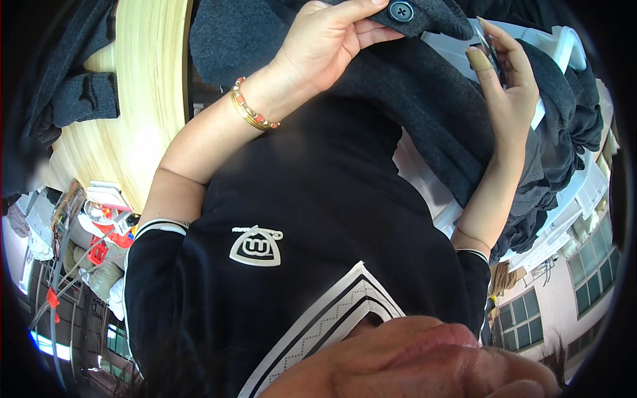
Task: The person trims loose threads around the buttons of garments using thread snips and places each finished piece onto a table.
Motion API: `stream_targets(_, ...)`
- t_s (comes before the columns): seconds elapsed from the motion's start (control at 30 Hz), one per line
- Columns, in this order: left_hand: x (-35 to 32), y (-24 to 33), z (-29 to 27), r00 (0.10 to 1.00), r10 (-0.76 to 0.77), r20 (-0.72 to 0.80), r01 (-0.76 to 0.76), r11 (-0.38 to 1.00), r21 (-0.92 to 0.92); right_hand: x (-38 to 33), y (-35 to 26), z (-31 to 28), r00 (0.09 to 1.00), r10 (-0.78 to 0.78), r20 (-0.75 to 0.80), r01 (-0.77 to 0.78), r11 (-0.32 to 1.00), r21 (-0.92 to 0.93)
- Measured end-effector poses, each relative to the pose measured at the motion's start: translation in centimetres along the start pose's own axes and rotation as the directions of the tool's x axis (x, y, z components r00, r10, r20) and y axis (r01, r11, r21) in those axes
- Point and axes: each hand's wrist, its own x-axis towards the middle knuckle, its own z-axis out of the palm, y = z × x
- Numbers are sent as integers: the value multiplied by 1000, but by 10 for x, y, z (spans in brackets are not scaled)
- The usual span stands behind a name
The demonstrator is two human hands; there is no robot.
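Note:
My left hand (325, 46) pinches the edge of a dark grey wool garment (434, 18) between thumb and fingers. Beside the thumb, a round dark button (401, 11) with a cross of thread at its centre sits on the cloth. Fingers of my right hand (511, 89) close around a slim metal tool that looks like thread snips (491, 54), held a little apart from the garment's edge. A tan cover wraps the right thumb. More of the grey cloth hangs down between my arms; its upper part leaves the view.
On the left stands a pale wooden table (149, 79) with folded dark cloth (86, 99) on it. White plastic bins (567, 50) with dark grey garments (531, 176) heaped over them are at the right. Assorted bags and a red basket (97, 251) lie at the lower left.

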Motion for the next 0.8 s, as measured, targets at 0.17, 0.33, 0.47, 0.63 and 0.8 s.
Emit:
stream_targets(0.17,1,-9,-6,998,5,66,-6,1000,19,1,-10,11,981,-158,113,165,985,-56)
stream_targets(0.33,-5,-6,5,997,-56,51,55,998,32,2,-16,25,963,-255,81,260,964,-54)
stream_targets(0.47,-6,-32,6,994,93,60,-101,983,154,-1,-30,33,995,-7,100,3,999,44)
stream_targets(0.63,-15,-27,7,986,114,126,-159,877,453,0,-18,19,965,197,174,-220,968,124)
stream_targets(0.8,-4,-19,1,980,186,75,-199,948,248,3,-8,10,973,147,180,-168,980,107)
